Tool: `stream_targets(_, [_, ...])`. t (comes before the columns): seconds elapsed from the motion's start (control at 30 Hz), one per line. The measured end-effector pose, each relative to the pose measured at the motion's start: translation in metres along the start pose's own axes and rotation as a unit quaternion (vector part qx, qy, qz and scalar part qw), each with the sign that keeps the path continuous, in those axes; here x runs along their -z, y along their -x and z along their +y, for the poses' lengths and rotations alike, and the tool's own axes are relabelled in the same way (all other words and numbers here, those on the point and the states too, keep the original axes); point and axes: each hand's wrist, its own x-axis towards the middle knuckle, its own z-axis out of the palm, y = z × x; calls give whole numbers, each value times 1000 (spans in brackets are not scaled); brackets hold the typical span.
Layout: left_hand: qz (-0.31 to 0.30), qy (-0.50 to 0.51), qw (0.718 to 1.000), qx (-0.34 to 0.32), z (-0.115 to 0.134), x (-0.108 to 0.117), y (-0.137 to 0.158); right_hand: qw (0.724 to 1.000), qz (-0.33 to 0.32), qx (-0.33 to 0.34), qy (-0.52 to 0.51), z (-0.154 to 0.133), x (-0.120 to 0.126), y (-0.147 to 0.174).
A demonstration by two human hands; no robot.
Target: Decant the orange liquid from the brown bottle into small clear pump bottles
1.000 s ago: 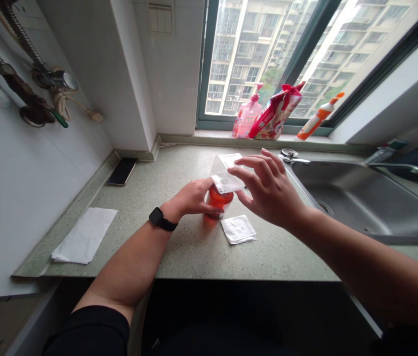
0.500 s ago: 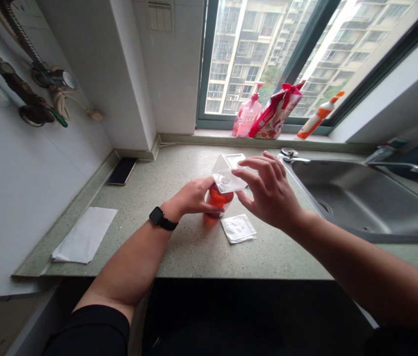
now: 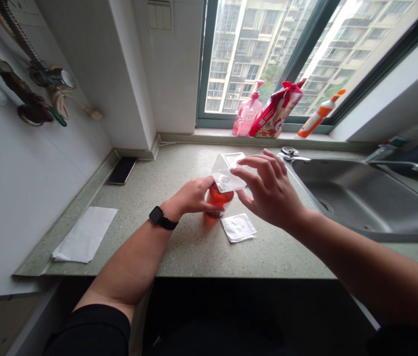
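Observation:
My left hand (image 3: 193,197) wraps round a clear amber-red bottle (image 3: 221,196) that stands on the counter. On top of the bottle, covering its mouth, is a clear plastic box-like piece (image 3: 223,174), tilted, with a round shape showing through it. My right hand (image 3: 270,190) has its curved fingertips over the right side of this piece and its thumb at the lower right corner, gripping it. A folded white tissue (image 3: 238,228) lies just in front of the bottle.
A phone (image 3: 121,170) and a folded white sheet (image 3: 85,235) lie on the left of the counter (image 3: 190,249). The steel sink (image 3: 364,198) is at the right. A pink pump bottle (image 3: 246,114), a red pouch (image 3: 278,111) and an orange-white bottle (image 3: 318,117) stand on the sill.
Almost nothing differs. The clear plastic piece and my right hand have shifted only very slightly; my left hand stays on the bottle.

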Motion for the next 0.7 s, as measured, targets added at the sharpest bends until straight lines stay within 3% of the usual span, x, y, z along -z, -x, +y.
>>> stream_targets(0.43, [2, -3, 1000, 6, 0, 0, 0, 998, -67, -5, -16, 5, 6, -15])
stream_targets(0.7, [-4, 1, 1000, 7, 1, 0, -1, 998, -54, -5, -7, 7, 4, -12])
